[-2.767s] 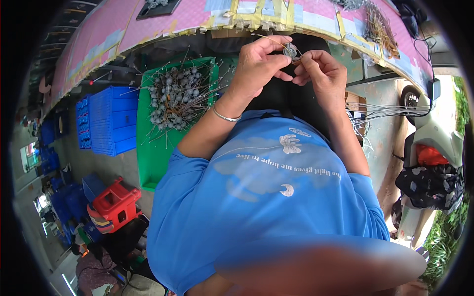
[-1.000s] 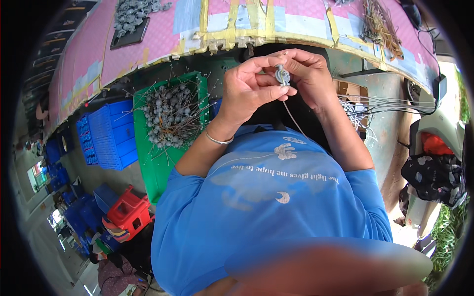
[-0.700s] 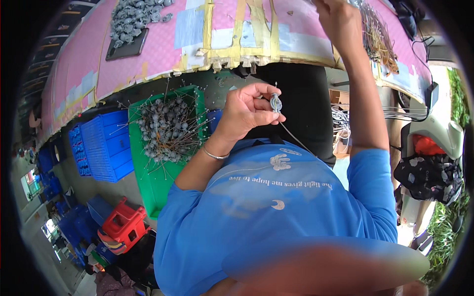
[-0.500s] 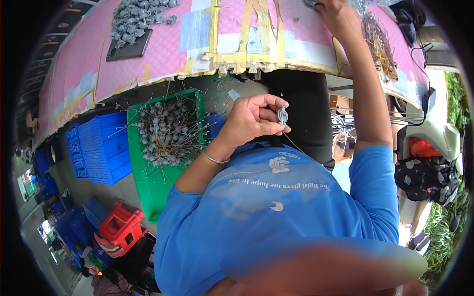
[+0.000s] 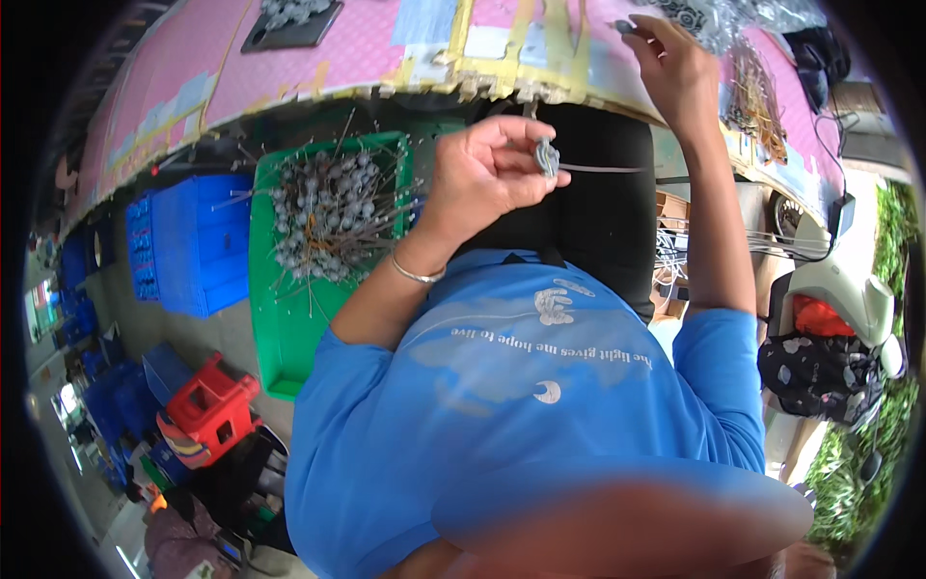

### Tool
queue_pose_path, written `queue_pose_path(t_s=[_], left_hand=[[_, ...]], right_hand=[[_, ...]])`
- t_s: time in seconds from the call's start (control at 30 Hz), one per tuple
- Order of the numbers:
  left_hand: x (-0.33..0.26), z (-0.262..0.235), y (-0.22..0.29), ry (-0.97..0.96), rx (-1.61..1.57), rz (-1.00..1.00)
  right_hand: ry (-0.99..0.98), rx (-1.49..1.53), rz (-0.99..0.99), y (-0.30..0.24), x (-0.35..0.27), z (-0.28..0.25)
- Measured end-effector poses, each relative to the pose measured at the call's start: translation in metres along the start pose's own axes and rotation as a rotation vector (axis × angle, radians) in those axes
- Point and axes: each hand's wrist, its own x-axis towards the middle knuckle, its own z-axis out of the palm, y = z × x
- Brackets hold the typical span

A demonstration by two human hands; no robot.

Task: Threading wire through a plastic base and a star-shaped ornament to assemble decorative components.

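Observation:
My left hand (image 5: 487, 172) is in front of my body, below the table edge. Its thumb and fingers pinch a grey flower-like head (image 5: 547, 157) with a thin wire stem (image 5: 608, 170) pointing to the right. Over the table's far right, my right hand (image 5: 670, 68) holds a small grey piece (image 5: 625, 26) between thumb and fingertips. Clear plastic bagging (image 5: 762, 13) with grey flower-like pieces (image 5: 683, 13) lies just beyond that hand. Exact shapes of both held pieces are too small to make out fully.
The pink table (image 5: 357, 63) is patched with yellow tape. On it are grey pieces (image 5: 294, 10), a dark flat slab (image 5: 294, 31) and thin wires (image 5: 757, 101). Left of me stand a green bin (image 5: 275, 362) of grey-headed stems (image 5: 328, 207), blue crates (image 5: 207, 246) and a red plastic stool (image 5: 212, 410).
My left hand has moved up toward the table edge, and the stem swung to point right. My right hand has drawn back slightly, with a small grey piece now visible in its fingers.

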Motion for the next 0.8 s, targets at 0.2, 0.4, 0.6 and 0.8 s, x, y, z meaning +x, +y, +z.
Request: queue_pose_path(t_s=[0.2,0.4,0.6,0.8], left_hand=[[-0.004,0.007,0.015,0.052,0.107,0.128],[-0.006,0.023,0.014,0.042,0.300,0.208],[-0.013,0.033,0.016,0.023,0.401,0.198],[-0.018,0.039,0.007,0.102,0.632,0.203]], right_hand=[[-0.280,0.953,0.306,-0.077,-0.083,-0.032],[-0.294,1.014,0.223,-0.080,-0.100,-0.048],[-0.233,1.055,0.325,-0.081,-0.113,-0.052],[-0.282,1.027,0.490,-0.084,-0.117,-0.054]])
